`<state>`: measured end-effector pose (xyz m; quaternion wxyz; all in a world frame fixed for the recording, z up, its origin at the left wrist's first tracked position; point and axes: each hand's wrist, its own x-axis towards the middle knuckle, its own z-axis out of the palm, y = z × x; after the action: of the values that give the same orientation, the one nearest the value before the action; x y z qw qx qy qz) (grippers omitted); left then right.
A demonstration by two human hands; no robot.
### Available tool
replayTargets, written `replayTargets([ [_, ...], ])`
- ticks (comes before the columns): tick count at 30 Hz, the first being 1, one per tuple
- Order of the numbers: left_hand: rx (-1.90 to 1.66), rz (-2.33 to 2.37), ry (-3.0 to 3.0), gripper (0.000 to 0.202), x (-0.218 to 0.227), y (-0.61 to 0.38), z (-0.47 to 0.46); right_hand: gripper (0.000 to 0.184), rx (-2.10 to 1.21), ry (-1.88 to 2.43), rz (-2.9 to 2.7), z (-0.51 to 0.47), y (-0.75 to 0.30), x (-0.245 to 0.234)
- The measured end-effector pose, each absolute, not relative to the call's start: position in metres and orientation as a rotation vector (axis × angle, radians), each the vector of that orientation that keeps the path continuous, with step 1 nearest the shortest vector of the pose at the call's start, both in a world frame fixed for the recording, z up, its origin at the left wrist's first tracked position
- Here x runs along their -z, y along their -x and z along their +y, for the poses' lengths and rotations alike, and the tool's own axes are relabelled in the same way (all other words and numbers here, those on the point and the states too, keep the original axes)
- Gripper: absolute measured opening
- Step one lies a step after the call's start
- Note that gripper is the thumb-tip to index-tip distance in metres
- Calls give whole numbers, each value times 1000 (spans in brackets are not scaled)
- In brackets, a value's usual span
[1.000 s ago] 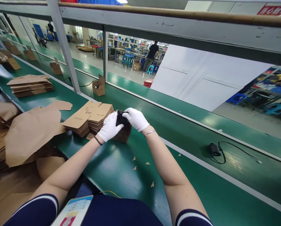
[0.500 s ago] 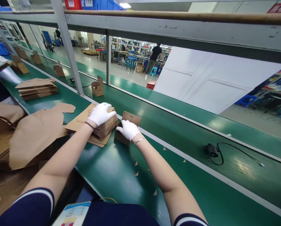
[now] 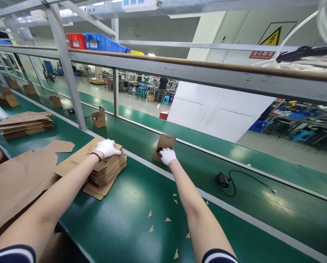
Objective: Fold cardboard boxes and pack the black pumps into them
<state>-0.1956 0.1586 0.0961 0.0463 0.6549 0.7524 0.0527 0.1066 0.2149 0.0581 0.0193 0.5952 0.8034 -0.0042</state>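
Observation:
Both my hands wear white gloves. My right hand (image 3: 167,156) reaches far out over the green belt (image 3: 130,204) and grips a small open cardboard box (image 3: 165,143) that stands past the white stripe, its flap up. My left hand (image 3: 107,147) rests, fingers flat and slightly curled, on top of a stack of flat folded cartons (image 3: 103,166) to the left. Whether it pinches the top carton I cannot make out.
A black adapter with cable (image 3: 223,179) lies on the belt to the right. Another small open box (image 3: 99,118) stands farther up the belt, more boxes beyond. A second carton stack (image 3: 25,124) and brown paper sheets (image 3: 18,175) lie left. Cardboard scraps dot the belt near me.
My right hand has pushed the small box away from the carton stack, out across the white stripe. My left hand stays on the stack. My head has lifted.

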Motion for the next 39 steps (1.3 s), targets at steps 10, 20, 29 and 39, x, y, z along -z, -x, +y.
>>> replayTargets([
  [10, -1163, 1011, -1581, 58, -188, 146, 54, 96, 2862, -815, 3177, 115, -42, -70],
  [20, -1717, 659, -1226, 44, -78, 90, 56, 31, 3540, -1103, 2888, 72, -76, -78],
  [29, -1951, 865, -1259, 44, -82, 78, 64, 62, 2563, -1598, 3140, 49, -86, -64],
  [39, -1597, 1160, -1668, 34, -68, 67, 45, 25, 1421, -2278, 3682, 49, -84, -52],
])
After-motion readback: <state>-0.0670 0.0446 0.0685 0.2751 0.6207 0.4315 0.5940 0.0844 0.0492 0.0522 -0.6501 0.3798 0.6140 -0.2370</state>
